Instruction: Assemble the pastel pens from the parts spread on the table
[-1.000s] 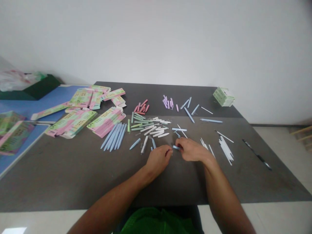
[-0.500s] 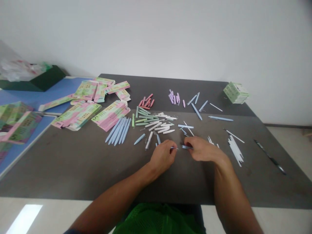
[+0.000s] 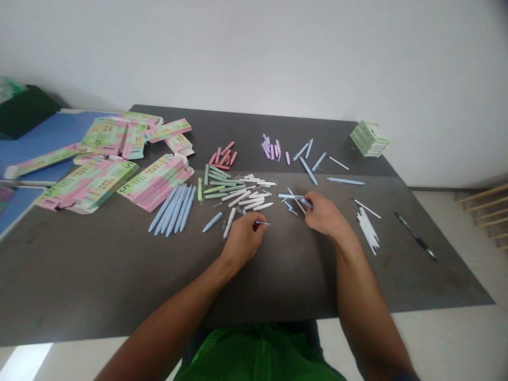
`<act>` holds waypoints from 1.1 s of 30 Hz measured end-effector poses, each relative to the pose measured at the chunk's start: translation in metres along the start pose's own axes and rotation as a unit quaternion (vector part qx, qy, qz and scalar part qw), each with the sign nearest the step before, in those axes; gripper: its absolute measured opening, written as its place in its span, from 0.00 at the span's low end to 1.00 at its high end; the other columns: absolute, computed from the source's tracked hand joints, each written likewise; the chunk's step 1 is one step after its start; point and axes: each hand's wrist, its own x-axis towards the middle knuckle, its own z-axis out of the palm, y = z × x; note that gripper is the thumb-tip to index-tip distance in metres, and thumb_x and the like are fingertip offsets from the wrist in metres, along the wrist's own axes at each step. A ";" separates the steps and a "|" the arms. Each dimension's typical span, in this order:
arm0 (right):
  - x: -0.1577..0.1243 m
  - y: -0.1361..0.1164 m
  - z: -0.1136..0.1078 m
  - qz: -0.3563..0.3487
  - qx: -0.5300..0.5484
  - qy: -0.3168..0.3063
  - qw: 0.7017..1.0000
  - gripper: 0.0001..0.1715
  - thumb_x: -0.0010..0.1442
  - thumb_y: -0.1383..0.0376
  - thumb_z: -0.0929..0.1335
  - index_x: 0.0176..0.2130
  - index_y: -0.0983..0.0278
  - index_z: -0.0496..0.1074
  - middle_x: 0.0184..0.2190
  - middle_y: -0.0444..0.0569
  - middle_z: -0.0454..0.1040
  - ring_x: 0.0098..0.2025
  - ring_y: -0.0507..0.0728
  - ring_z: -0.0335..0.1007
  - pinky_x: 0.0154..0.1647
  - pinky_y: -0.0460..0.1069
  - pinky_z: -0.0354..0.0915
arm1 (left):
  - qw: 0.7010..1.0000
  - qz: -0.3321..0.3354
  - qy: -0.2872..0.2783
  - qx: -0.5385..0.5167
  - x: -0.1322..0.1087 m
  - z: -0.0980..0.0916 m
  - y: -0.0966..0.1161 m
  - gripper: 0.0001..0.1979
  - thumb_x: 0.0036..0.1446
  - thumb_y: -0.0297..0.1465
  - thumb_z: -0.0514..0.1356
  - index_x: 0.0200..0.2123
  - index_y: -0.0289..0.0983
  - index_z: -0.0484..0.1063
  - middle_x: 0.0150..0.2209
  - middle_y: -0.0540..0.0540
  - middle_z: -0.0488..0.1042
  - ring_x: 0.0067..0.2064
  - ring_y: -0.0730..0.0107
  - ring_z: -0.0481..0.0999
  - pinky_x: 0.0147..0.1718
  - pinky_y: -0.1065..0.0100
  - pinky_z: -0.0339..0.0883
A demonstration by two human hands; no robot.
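My left hand (image 3: 243, 234) is closed in a pinch on a thin light-blue pen part (image 3: 262, 223) with a pale tip. My right hand (image 3: 323, 212) pinches a short light-blue pen piece (image 3: 305, 202), close to a light-blue pen barrel (image 3: 286, 196) lying on the table. Small blue clips (image 3: 292, 209) and a thin white refill (image 3: 292, 191) lie beside those fingers. White pen parts (image 3: 254, 201) are heaped beyond my left hand, with green ones (image 3: 222, 182) behind them. A row of light-blue pens (image 3: 174, 209) sits further left.
Flattened pink and green cartons (image 3: 154, 182) cover the left of the dark table (image 3: 159, 286). Red (image 3: 224, 156) and purple (image 3: 272, 148) pen parts lie at the back. White refills (image 3: 368, 230), a black pen (image 3: 415, 235) and a green box (image 3: 370, 138) are on the right.
My hands have moved apart. The right one has gone forward to the loose blue parts with its blue piece, and the left still pinches its pen part. The view has shifted right.
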 end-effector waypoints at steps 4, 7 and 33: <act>0.006 -0.001 0.008 -0.008 -0.015 0.035 0.999 0.07 0.59 0.71 0.66 0.37 0.63 0.73 0.37 0.54 0.77 0.39 0.59 0.72 0.40 0.49 0.61 | 0.998 -0.041 -0.013 -0.055 0.002 0.000 -0.003 0.09 0.58 0.30 0.59 0.39 0.38 0.79 0.32 0.48 0.80 0.32 0.68 0.77 0.33 0.68 0.68; 0.012 -0.005 0.020 -0.018 -0.007 0.061 0.998 0.08 0.63 0.65 0.66 0.39 0.63 0.75 0.39 0.54 0.77 0.41 0.59 0.72 0.45 0.50 0.62 | 0.988 -0.095 -0.038 -0.114 0.004 0.001 -0.005 0.11 0.59 0.30 0.58 0.42 0.37 0.79 0.31 0.47 0.81 0.28 0.69 0.77 0.28 0.70 0.68; 0.004 -0.031 0.037 -0.139 0.151 0.089 0.975 0.05 0.62 0.68 0.65 0.37 0.62 0.72 0.38 0.52 0.75 0.43 0.60 0.69 0.47 0.53 0.62 | 0.995 -0.001 0.070 -0.073 0.006 -0.004 -0.008 0.11 0.55 0.28 0.65 0.43 0.41 0.76 0.39 0.46 0.81 0.38 0.63 0.80 0.43 0.63 0.72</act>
